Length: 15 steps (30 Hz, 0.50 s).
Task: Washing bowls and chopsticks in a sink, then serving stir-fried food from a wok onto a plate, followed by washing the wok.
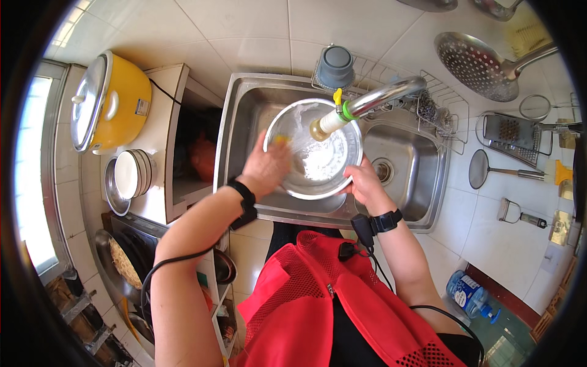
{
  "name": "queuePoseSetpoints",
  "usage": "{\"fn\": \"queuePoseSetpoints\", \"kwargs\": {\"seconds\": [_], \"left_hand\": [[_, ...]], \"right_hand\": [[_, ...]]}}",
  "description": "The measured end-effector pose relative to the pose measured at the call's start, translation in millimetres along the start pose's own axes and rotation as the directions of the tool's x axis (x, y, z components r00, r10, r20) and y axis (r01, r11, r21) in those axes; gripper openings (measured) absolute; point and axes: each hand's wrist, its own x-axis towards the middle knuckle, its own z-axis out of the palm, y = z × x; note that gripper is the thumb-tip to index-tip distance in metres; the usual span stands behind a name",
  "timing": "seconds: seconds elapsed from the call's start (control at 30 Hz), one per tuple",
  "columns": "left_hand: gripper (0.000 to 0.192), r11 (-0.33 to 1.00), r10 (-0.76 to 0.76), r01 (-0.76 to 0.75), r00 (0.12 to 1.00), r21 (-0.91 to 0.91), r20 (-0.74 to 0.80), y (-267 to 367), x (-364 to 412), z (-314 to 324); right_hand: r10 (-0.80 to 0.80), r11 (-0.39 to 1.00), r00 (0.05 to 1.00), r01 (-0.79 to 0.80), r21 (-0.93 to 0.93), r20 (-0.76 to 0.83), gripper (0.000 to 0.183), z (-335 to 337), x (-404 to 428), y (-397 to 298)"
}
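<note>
A round stainless steel bowl [298,174] is held over the left basin of a double steel sink [250,110], under the faucet's hose end [328,124]. Water runs into it and glares brightly at the bottom. My right hand [362,179] grips the bowl's lower right rim, thumb on top. At the left rim my left hand [270,165] is blurred by motion; a small yellow and orange thing [280,139] shows at its fingers, and its exact hold cannot be told.
A wire rack [394,69] with a grey cup [337,64] and steel scourers [433,110] stands behind the sink. On the left are a yellow pot [121,105] and stacked bowls [133,174]. A skimmer [481,64] and a grater [509,133] hang right.
</note>
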Motion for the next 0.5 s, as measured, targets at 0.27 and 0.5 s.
{"fn": "queuePoseSetpoints", "kwargs": {"seconds": [0.27,0.5], "left_hand": [[0.023,-0.459,-0.365,0.208,0.842,-0.864,0.397,53,23,20],[0.020,-0.973,-0.223,-0.165,0.839,-0.158,0.497,34,48,28]], "right_hand": [[-0.066,0.998,0.989,0.064,-0.021,-0.136,0.080,11,0,13],[-0.440,0.823,0.880,0.315,-0.473,-0.179,0.084,9,-22,12]]}}
